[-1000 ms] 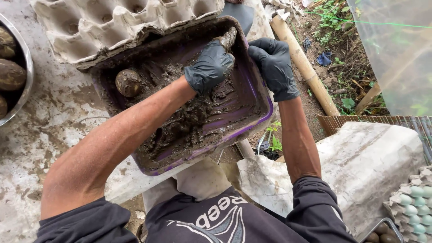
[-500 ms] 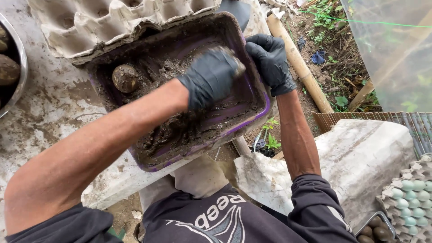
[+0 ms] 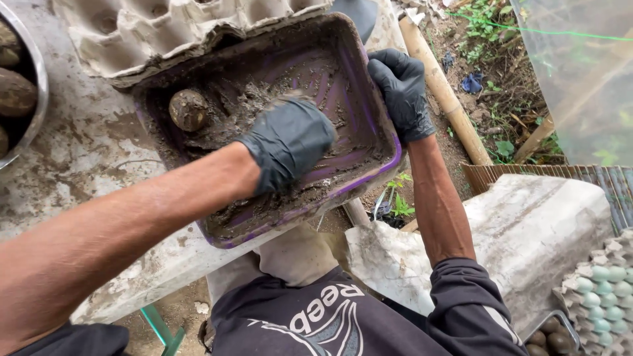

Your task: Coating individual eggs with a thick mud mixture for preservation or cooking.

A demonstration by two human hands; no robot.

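The left hand (image 3: 288, 144), in a black glove, is reaching down into the purple tray (image 3: 389, 161) with fingers curled narrow, and it is pressing into the wet mud (image 3: 250, 109) that is coating the tray floor; whether it is holding a lump under the palm I cannot tell. The right hand (image 3: 401, 92), also gloved in black, is clamping the tray's rim at about 3 o'clock, fingers wrapped over the edge. A mud-coated egg (image 3: 188, 109) is sitting in the tray's corner at roughly 10 o'clock from the left hand, apart from it. The tray is resting tilted on the muddy table (image 3: 79, 158), overhanging its near edge. A grey egg carton (image 3: 165, 29) is lying at 12 o'clock, touching the tray's far rim, and a metal bowl (image 3: 36, 79) of coated eggs is sitting at 9 o'clock. Pale green eggs (image 3: 603, 293) are filling another carton at 4 o'clock.

Judging from this, scraping well is calling for a steady right-hand grip so the overhanging tray is not tipping, and for gathering the mud toward one corner, keeping clear of the egg
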